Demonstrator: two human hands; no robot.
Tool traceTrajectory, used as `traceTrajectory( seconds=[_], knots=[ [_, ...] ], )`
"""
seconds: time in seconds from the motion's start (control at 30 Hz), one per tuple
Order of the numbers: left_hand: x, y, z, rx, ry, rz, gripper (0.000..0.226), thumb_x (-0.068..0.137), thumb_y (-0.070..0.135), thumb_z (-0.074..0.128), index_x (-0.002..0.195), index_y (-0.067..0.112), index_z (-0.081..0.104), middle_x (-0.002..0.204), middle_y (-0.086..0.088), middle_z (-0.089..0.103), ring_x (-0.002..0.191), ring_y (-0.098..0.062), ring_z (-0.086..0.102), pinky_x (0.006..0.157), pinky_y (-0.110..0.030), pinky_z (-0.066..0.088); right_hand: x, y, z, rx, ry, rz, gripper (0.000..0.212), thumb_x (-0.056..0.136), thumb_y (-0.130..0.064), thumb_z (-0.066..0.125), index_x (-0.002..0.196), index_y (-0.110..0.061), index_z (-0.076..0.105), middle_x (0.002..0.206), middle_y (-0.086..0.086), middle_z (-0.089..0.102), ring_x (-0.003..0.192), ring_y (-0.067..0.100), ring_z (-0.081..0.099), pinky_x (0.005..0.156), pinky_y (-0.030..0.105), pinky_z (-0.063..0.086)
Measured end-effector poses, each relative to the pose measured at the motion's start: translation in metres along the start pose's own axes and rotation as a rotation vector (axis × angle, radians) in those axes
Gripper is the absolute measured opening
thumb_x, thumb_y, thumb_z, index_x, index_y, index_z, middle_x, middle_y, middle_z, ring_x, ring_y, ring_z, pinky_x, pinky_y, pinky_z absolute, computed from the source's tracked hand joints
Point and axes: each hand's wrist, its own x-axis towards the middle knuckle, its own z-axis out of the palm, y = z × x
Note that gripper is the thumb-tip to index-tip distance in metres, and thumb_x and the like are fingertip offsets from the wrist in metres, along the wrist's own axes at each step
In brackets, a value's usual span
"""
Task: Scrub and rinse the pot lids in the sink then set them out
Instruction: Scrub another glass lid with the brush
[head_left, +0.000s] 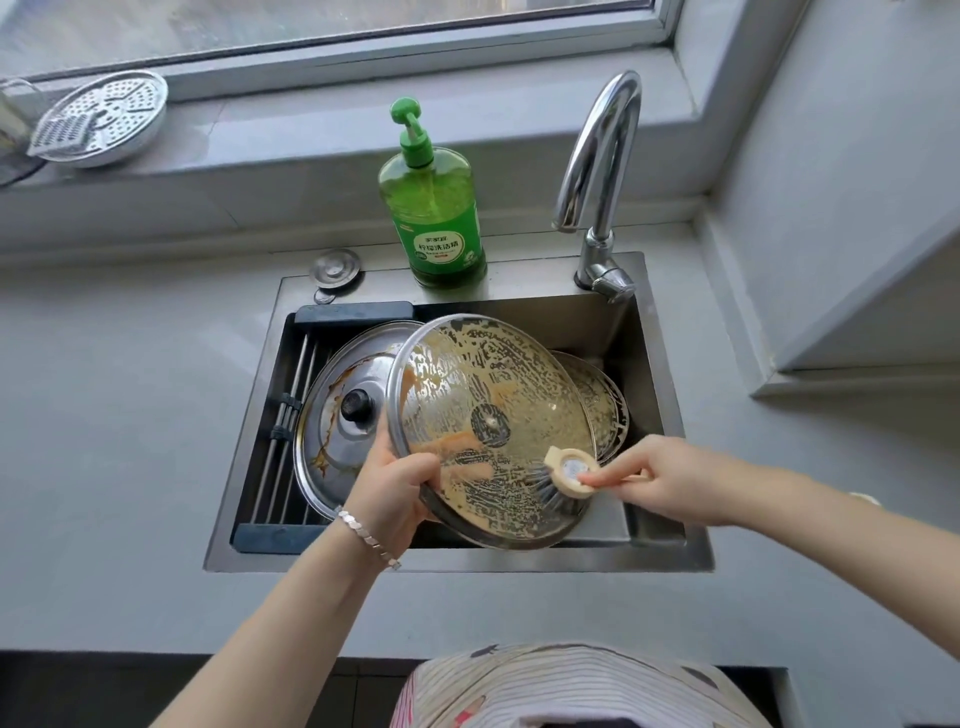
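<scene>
A large glass pot lid (498, 384) with a steel rim, smeared with orange residue and soap streaks, is tilted over the sink (670, 415). My left hand (389, 483) grips its lower left rim. My right hand (660, 478) holds a round beige dish brush (566, 475) whose dark bristles press on the lid's lower right. A stained steel lid (332, 421) with a black knob lies in the sink at left. Another soapy glass lid (602, 405) leans behind at right, mostly hidden.
A green dish soap pump bottle (434, 208) stands on the sink's back ledge beside the chrome faucet (597, 171). A drain stopper (335, 267) sits at back left. A roll-up rack (283, 426) lies at the sink's left. A perforated steamer plate (98, 119) rests on the windowsill.
</scene>
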Motion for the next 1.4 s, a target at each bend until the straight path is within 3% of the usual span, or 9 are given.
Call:
traceTrajectory(
  seconds=[0.13,0.2,0.4,0.5,0.7,0.8,1.0,1.13,1.4],
  knots=[
    [0.001,-0.003,0.001,-0.009,0.031,-0.014,0.091,0.075,-0.028,0.024,0.139,0.036,0.024,0.093,-0.018,0.071,0.078,-0.041,0.068,0.044,-0.036,0.054,-0.009,-0.016,0.016,0.136,-0.104,-0.088,0.018,0.088,-0.037,0.059,0.102,-0.045,0.068,0.089,-0.017,0.071,0.077,0.001,0.06,0.074,0.023,0.047],
    [-0.001,-0.001,0.001,0.001,0.025,-0.017,0.093,0.075,-0.028,0.025,0.141,0.038,0.022,0.099,-0.022,0.069,0.074,-0.039,0.068,0.04,-0.029,0.051,-0.005,-0.005,0.005,0.108,-0.037,-0.023,0.022,0.09,-0.03,0.058,0.108,-0.037,0.068,0.068,-0.019,0.065,0.058,-0.004,0.051,0.058,0.015,0.04],
    [0.004,-0.001,0.003,0.002,0.011,-0.005,0.094,0.074,-0.028,0.023,0.141,0.037,0.022,0.104,-0.024,0.067,0.08,-0.042,0.067,0.045,-0.037,0.054,-0.009,-0.013,0.005,0.141,-0.117,-0.053,0.022,0.092,-0.026,0.055,0.108,-0.036,0.066,0.048,-0.028,0.054,0.046,-0.005,0.046,0.049,0.008,0.032],
    [0.002,0.001,0.001,0.013,-0.003,0.006,0.091,0.075,-0.028,0.024,0.139,0.036,0.026,0.104,-0.023,0.067,0.075,-0.04,0.068,0.042,-0.032,0.053,-0.005,0.002,-0.009,0.085,-0.017,-0.002,0.023,0.092,-0.027,0.055,0.101,-0.045,0.065,0.073,-0.013,0.07,0.064,0.003,0.048,0.059,0.016,0.035],
    [-0.006,-0.008,0.012,0.169,-0.092,-0.063,0.089,0.072,-0.024,0.038,0.128,0.044,0.027,0.101,-0.021,0.068,0.072,-0.035,0.069,0.047,-0.028,0.051,0.026,0.013,-0.028,-0.255,0.19,0.097,0.029,0.096,-0.033,0.045,0.117,-0.046,0.059,0.122,-0.004,0.061,0.1,0.02,0.057,0.08,0.027,0.044],
    [-0.008,-0.013,0.017,0.253,-0.109,-0.091,0.094,0.057,-0.009,0.044,0.132,0.045,0.024,0.107,-0.02,0.066,0.078,-0.035,0.069,0.05,-0.031,0.052,0.036,0.014,-0.03,-0.342,0.264,0.1,0.032,0.096,-0.034,0.042,0.118,-0.052,0.055,0.118,-0.003,0.064,0.087,0.019,0.057,0.071,0.029,0.046],
    [0.001,-0.005,0.006,0.129,-0.03,-0.069,0.087,0.08,-0.025,0.026,0.139,0.039,0.023,0.104,-0.02,0.065,0.064,-0.029,0.069,0.042,-0.025,0.048,0.018,0.026,-0.002,-0.293,0.188,0.106,0.034,0.098,-0.028,0.04,0.124,-0.045,0.054,0.111,-0.005,0.067,0.073,0.011,0.055,0.063,0.025,0.044],
    [-0.001,-0.011,0.019,0.117,-0.104,-0.101,0.092,0.072,-0.023,0.032,0.139,0.039,0.023,0.104,-0.023,0.067,0.073,-0.039,0.068,0.047,-0.033,0.053,0.029,0.019,-0.02,-0.161,0.344,0.083,0.031,0.096,-0.028,0.045,0.12,-0.039,0.059,0.123,-0.003,0.063,0.105,0.02,0.059,0.087,0.032,0.047],
    [0.008,0.003,0.01,0.023,-0.033,-0.043,0.09,0.073,-0.029,0.025,0.134,0.038,0.028,0.105,-0.024,0.066,0.072,-0.039,0.068,0.044,-0.029,0.05,0.02,0.022,-0.007,-0.123,0.306,0.143,0.031,0.097,-0.03,0.044,0.121,-0.04,0.058,0.124,-0.003,0.063,0.106,0.022,0.058,0.087,0.032,0.047]
  ],
)
